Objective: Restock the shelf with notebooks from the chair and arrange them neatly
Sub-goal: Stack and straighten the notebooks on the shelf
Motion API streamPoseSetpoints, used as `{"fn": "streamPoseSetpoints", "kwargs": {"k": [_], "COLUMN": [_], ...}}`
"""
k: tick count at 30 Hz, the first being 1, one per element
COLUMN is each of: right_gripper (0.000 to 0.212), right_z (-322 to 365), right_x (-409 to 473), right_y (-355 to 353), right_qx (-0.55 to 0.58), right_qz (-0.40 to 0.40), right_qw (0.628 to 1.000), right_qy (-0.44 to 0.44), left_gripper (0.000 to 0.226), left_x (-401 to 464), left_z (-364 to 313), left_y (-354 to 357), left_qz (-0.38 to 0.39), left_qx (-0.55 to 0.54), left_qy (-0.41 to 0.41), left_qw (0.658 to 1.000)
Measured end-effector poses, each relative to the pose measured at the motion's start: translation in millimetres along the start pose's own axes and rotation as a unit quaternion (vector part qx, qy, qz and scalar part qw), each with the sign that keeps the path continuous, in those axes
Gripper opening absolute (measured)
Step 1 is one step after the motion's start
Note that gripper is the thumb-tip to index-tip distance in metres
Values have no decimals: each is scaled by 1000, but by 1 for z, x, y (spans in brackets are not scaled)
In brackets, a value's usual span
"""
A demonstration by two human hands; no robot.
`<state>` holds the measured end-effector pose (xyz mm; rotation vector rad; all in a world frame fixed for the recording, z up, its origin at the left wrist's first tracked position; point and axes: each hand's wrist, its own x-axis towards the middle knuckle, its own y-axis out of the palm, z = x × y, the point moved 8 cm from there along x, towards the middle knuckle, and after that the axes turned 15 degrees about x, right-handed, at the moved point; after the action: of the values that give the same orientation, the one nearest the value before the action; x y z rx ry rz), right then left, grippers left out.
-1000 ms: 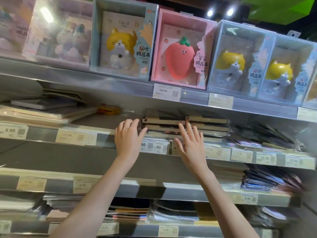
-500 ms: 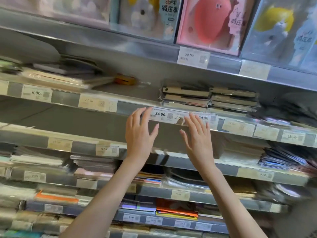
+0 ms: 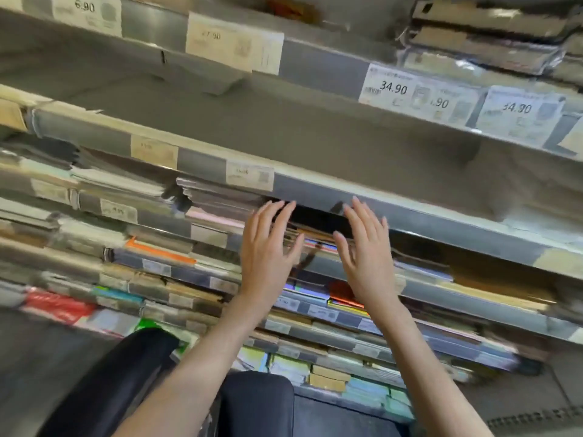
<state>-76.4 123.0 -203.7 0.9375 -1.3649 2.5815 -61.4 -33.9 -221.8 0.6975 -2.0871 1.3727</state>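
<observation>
Both hands are raised side by side in front of the shelving, fingers straight and slightly spread, palms turned away from the camera, and neither grasps anything. The left hand [image 3: 268,247] and the right hand [image 3: 366,247] stand a little apart, with a dark gap in the shelf showing between them; their fingertips reach up to the lower edge of a grey shelf rail [image 3: 315,190], but whether they touch it cannot be told through the motion blur. Behind and between the hands lies a stack of notebooks [image 3: 315,241] with coloured edges, resting flat on the shelf under that rail. To the left on the same level, further flat stacks of notebooks fill the shelf, one with an orange edge [image 3: 157,250]. Far up on the right, on a higher shelf, sit wrapped notebooks with pale spines [image 3: 485,33], above price tags reading 34.90 [image 3: 392,88]. The shelf between that level and the hands shows only a bare grey surface [image 3: 284,121]. Lower shelves hold more blurred, many-coloured stacks. Nearest the camera, below the forearms, the dark back of a chair [image 3: 255,405] is in view, with a dark rounded armrest [image 3: 126,367] to its left; nothing can be made out lying on it.
</observation>
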Motion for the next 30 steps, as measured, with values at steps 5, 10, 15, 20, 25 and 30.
{"fn": "streamPoseSetpoints", "kwargs": {"k": [5,10,15,20,25,30], "right_gripper": [47,54,52,56,58,56], "right_z": [0,-3,-13,-19,-22,-30], "right_x": [-33,-74,-142,-221,-296,-344], "right_y": [66,134,211,281,337,382], "right_qx": [28,65,87,118,141,143], "right_qz": [66,108,181,256,320,367], "right_qw": [997,990,975,949,919,892], "right_qy": [29,62,97,144,181,222], "left_gripper": [51,50,52,55,64,78], "left_x": [-55,-116,-202,-295,-386,-456], "left_z": [43,95,155,203,241,273], "left_y": [30,49,72,90,95,91], "left_qz": [80,143,238,329,421,506], "left_qx": [21,44,76,97,129,126], "left_qy": [-8,-44,-98,-129,-176,-239], "left_qw": [997,988,963,930,880,819]}}
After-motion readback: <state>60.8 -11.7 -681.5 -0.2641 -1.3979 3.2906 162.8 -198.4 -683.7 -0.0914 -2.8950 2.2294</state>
